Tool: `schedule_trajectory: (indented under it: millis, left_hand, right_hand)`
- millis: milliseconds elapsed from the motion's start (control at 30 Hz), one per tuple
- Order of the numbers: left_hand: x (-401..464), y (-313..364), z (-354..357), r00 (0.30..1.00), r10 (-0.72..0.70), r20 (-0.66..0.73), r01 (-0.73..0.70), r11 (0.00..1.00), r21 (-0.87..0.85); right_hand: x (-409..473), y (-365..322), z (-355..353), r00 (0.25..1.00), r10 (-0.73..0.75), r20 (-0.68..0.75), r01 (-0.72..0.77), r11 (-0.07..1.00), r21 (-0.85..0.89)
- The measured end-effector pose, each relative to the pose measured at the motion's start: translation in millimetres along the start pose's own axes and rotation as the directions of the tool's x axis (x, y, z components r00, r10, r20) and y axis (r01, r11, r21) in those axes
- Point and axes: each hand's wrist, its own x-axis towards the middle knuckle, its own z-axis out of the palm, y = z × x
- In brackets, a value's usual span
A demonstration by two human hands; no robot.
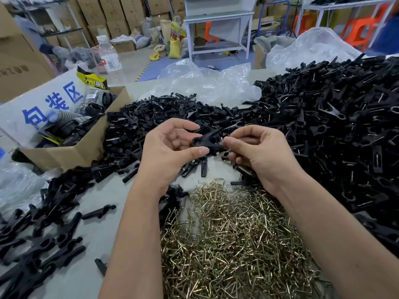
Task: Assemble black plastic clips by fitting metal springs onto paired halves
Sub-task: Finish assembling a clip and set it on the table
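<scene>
My left hand (170,152) pinches a pair of black clip halves (207,141) between thumb and fingers above the table centre. My right hand (259,154) meets their right end and pinches a small metal spring (223,139) against them. A heap of brass-coloured springs (233,238) lies in front of me. Loose black clip halves (151,121) are piled behind my hands and at the left (38,229). A big mound of black clips with springs fitted (334,126) fills the right side.
An open cardboard box (71,152) with a blue-lettered white sign and packaged goods stands at the left. A water bottle (109,59) rises behind it. Crumpled clear plastic bags (205,83) lie beyond the piles. Stacked cartons, a white bench and orange stools fill the background.
</scene>
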Motion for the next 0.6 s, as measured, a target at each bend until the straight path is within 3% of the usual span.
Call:
schedule_trajectory:
  millis: [100, 233, 400, 600]
  left_hand:
    - [0.0, 0.4, 1.9, 0.999, 0.002, 0.038, -0.001, 1.0, -0.006]
    - [-0.4, 0.2, 0.0, 0.998, 0.008, 0.055, -0.006, 1.0, -0.025]
    - [-0.7, -0.9, 2.0, 0.995, -0.017, 0.099, 0.019, 1.0, -0.015]
    - [-0.3, -2.2, 2.2, 0.992, -0.042, 0.117, 0.043, 0.999, -0.012]
  right_hand:
    - [2.5, 0.0, -1.9, 0.997, 0.054, 0.059, -0.059, 0.995, 0.082]
    - [3.4, -2.8, -4.4, 0.986, 0.085, 0.146, -0.094, 0.994, 0.056]
    - [3.1, -2.1, -5.1, 0.997, 0.059, 0.055, -0.052, 0.992, -0.113]
    - [1.1, -1.3, -0.9, 0.999, 0.038, 0.012, -0.037, 0.998, -0.043]
